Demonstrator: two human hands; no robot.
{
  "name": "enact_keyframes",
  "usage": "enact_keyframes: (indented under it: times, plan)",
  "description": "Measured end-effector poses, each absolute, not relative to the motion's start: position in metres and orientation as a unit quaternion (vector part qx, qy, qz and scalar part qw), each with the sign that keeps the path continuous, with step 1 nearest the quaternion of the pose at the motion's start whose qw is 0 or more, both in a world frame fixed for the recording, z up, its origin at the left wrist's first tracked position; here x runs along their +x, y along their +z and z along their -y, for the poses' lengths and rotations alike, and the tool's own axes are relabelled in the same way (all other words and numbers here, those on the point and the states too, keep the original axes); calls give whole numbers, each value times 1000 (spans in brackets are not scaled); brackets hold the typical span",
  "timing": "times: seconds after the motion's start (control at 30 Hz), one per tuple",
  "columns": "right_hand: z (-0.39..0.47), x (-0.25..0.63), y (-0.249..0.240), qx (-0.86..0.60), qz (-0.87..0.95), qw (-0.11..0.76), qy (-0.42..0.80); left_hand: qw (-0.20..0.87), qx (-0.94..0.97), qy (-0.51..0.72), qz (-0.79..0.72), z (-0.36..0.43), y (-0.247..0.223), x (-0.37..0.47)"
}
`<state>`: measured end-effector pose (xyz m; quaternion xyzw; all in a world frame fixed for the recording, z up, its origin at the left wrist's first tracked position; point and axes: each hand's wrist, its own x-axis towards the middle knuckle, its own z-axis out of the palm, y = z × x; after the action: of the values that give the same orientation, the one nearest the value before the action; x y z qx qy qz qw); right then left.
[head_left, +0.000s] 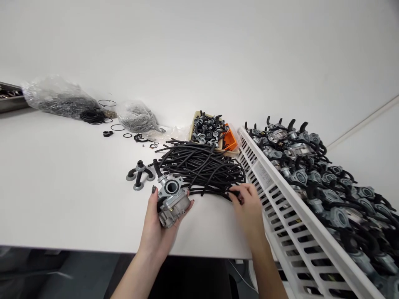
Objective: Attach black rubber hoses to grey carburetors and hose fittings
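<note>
In my left hand [158,224] I hold a carburetor [173,203], a silvery metal body with a round dark bore facing up and a black rubber piece rising from its upper left. My fingers are wrapped round its sides and underneath. My right hand [247,203] is at the near right edge of a pile of black rubber hoses [199,166], its thumb and fingertips pinched on the end of a hose [215,192]. Left of the carburetor stand several small metal caps with black rubber boots [140,174].
A slotted white crate [280,207] full of carburetors [330,195] runs along the right. Behind the hoses sit a cream bin [190,128] of capped fittings and an orange box [230,138]. Plastic bags of small parts [137,116] and black rings [117,127] lie at back left.
</note>
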<state>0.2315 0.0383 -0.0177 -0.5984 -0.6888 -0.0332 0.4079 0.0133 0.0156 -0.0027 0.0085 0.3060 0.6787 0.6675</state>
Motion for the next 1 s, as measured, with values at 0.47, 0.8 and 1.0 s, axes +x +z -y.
enact_keyframes:
  times: [0.47,0.8,1.0]
  plan:
    - [1,213,34,-406,374,833,-32,667,17,680,-305,-16,-6,13]
    - [0,200,-1,-422,433,762,232,668,28,682,-297,-16,-8,13]
    - [2,157,-30,-386,560,649,341,665,33,680,-306,-15,-9,17]
